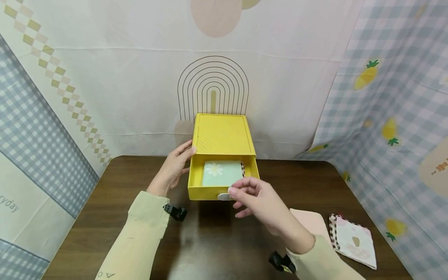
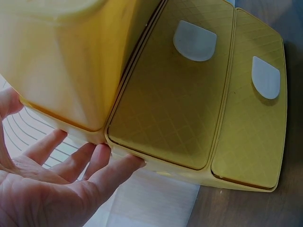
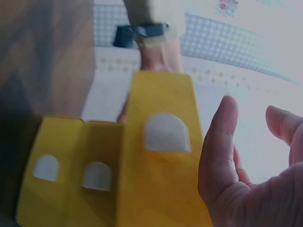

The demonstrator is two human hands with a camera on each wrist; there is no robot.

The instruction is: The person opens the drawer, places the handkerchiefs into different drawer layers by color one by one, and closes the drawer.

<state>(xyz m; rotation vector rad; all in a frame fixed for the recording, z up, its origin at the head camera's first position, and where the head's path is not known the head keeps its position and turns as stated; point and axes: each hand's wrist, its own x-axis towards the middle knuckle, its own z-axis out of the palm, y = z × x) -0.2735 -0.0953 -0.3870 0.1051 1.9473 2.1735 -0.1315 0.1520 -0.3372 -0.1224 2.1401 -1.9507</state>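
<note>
A yellow drawer cabinet (image 1: 224, 134) stands on the table against the back cloth. Its top drawer (image 1: 203, 193) is pulled out, and a folded mint-green cloth (image 1: 222, 177) with a white flower lies inside. My left hand (image 1: 171, 171) rests its fingers on the cabinet's left side. In the left wrist view, those fingers (image 2: 116, 172) lie along the side wall, and two lower drawers (image 2: 165, 104) are closed. By the top drawer's white handle (image 1: 224, 196) is my right hand (image 1: 260, 200). The right wrist view shows its thumb and fingers apart, holding nothing.
Right of the cabinet, a pink folded cloth (image 1: 311, 222) lies partly behind my right forearm. Beside it is a white folded cloth (image 1: 355, 241) with a checkered edge. Patterned hangings (image 1: 297, 89) enclose the back and sides of the brown table (image 1: 115, 202).
</note>
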